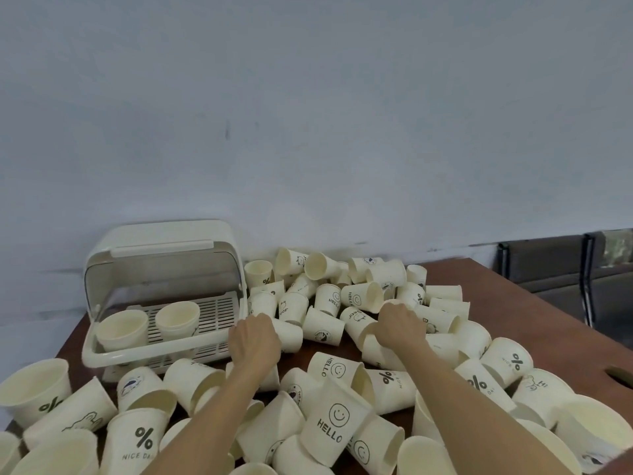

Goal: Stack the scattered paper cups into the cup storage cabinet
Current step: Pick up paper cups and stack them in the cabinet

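A pale wall (308, 114) fills the upper half of the view. Below it, a brown table (534, 303) runs toward the viewer, almost buried in cream paper cups (335, 419) lying on their sides, upside down or upright, from the wall to the near edge. Many carry prints: a smiley with "HELLO", a percent sign.

At the table's left rear stands the cabinet (164, 234), a cream plastic box with its curved lid raised. Its slatted tray holds two cup stacks, upright and side by side: one at the left (121, 329), one at the right (177, 318).

Two bare forearms reach forward from the bottom edge. The left hand (253, 341) is just right of the cabinet, fingers curled down over a fallen cup (291, 335); it seems to grip it, though the fingertips are hidden. The right hand (400, 325) is sunk into the pile further right, fingers curled among cups; what it holds, if anything, I cannot tell.

Risks: the cups are thin, so a hard squeeze could crush one. Pulling a cup from the heap could shift its neighbours, and those at the near edge could fall off.
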A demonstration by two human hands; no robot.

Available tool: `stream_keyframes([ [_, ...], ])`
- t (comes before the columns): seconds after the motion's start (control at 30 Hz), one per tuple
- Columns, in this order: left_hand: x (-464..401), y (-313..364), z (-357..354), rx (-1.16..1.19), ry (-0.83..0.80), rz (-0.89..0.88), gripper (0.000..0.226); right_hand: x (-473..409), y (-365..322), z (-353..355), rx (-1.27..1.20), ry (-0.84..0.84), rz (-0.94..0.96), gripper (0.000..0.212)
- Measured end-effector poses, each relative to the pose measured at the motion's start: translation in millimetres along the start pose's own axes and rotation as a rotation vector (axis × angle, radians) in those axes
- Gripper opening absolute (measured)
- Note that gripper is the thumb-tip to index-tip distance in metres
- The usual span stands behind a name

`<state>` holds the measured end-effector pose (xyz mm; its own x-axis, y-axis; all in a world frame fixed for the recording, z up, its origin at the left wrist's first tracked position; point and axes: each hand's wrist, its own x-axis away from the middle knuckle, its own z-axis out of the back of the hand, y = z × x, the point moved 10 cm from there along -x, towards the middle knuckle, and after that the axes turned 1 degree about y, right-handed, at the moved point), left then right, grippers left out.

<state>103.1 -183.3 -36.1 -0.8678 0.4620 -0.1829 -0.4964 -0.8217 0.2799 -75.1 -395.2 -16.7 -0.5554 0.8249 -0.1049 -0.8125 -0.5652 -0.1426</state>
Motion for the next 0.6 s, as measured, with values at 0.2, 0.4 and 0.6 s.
stream_keyframes([
  [0.2,5,16,21,0.095,0.085,-0.073,0.011,1,-6,-2,0.049,0.092,0.017,0.016],
  [0.4,12,27,53,0.090,0.218,-0.190,0.022,8,-15,17,0.143,0.204,0.005,0.019],
  [0.6,21,17,81,0.103,0.276,-0.201,0.023,16,-41,48,0.094,0.282,0.044,0.020],
])
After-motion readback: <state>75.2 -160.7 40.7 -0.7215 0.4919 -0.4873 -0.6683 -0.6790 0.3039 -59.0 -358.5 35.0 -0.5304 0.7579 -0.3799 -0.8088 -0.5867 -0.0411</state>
